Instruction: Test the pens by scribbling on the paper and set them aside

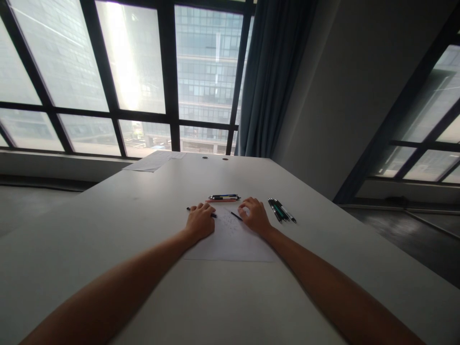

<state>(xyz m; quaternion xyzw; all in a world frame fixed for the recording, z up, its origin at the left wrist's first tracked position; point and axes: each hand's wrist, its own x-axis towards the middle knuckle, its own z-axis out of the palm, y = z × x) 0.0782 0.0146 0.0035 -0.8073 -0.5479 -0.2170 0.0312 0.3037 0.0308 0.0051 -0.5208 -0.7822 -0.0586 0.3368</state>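
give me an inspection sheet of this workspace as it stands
surface: white table, matte, long
job's things: paper sheet with faint marks under both hands; black pen at the right hand; another pen under the left hand
clutter: pens in a row beyond the sheet; pen bunch to the right; papers at the far edge
hands: left hand curled on a pen; right hand fingers on the sheet by the black pen, grip unclear
cables: nothing seen
surroundings: windows, blue curtain, grey wall
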